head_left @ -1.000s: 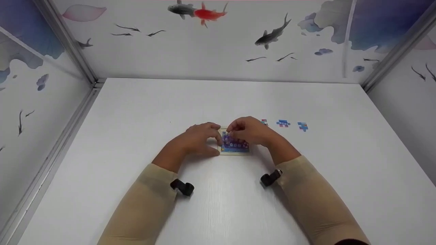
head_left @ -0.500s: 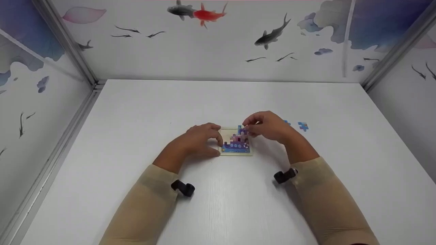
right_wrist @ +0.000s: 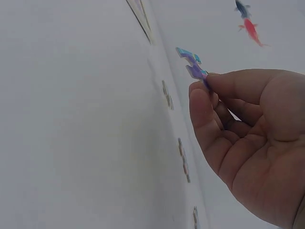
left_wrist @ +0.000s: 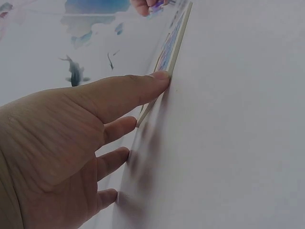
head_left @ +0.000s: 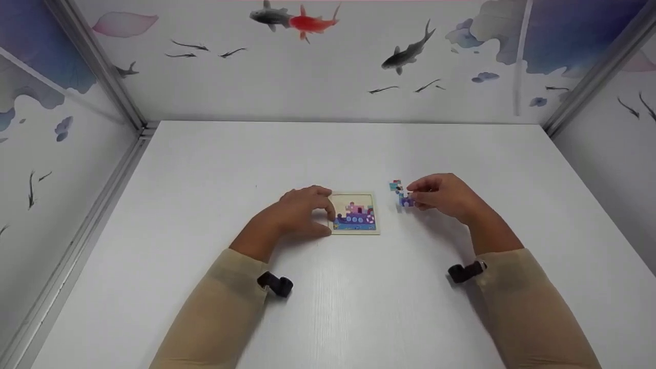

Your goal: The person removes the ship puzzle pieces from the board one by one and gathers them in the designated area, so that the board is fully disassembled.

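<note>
A small jigsaw tray [head_left: 377,215] with a pale rim lies mid-table. Its lower part carries a purple and blue boat picture, while bare wood shows at the upper left. My left hand [head_left: 302,210] holds the tray's left side; in the left wrist view the thumb [left_wrist: 128,95] lies along its edge, with the index fingertip at a corner. To the right of the tray, my right hand [head_left: 446,197] pinches a purple and blue jigsaw piece [head_left: 406,200] between thumb and index finger. The right wrist view shows this piece [right_wrist: 195,69] raised above the tabletop.
A loose jigsaw piece [head_left: 395,185] lies just beyond the held one. In the right wrist view more loose pieces [right_wrist: 184,160] lie in a row; the right hand hides them from the head view. A printed wall [head_left: 328,77] closes off the table's far edge.
My right hand has lifted the purple piece off the tray and carried it to the right, baring the tray's upper part. The left hand has stayed at the tray's left side.
</note>
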Motion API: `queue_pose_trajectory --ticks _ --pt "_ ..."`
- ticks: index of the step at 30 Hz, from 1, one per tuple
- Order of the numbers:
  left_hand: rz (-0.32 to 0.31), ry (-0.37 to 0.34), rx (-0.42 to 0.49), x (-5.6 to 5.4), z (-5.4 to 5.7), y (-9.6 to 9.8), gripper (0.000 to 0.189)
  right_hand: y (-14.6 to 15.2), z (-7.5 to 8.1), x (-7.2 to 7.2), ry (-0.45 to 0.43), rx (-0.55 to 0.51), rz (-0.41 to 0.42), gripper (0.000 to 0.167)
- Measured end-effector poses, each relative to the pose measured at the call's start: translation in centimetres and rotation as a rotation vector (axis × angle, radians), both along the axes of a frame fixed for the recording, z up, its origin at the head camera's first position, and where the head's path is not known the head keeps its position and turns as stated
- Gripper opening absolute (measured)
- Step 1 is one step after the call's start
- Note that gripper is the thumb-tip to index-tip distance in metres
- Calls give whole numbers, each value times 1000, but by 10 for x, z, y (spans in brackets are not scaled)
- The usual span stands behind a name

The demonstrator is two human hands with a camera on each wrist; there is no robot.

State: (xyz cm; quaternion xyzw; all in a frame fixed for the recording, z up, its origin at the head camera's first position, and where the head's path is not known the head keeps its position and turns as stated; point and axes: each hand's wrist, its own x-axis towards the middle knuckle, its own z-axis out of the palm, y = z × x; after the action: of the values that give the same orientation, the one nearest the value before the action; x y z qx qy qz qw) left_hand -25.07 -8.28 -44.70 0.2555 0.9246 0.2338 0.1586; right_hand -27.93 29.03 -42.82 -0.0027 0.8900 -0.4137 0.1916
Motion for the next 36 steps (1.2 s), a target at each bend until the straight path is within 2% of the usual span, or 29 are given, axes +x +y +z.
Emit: queue_pose_trajectory --ticks 6,14,25,33,36 --pt "-1 1 -12 -1 -2 0 17 14 -6 4 -10 16 -16 27" --pt "-7 4 -7 -2 -2 0 18 5 -12 3 -49 -8 -1 28" --pt "18 -11 -23 1 2 2 19 1 -10 4 -80 -47 -38 29" --pt "44 -4 -40 1 0 4 18 -9 -1 7 -5 63 -14 26" --pt "46 1 -47 1 0 4 19 -21 3 11 4 50 14 27"
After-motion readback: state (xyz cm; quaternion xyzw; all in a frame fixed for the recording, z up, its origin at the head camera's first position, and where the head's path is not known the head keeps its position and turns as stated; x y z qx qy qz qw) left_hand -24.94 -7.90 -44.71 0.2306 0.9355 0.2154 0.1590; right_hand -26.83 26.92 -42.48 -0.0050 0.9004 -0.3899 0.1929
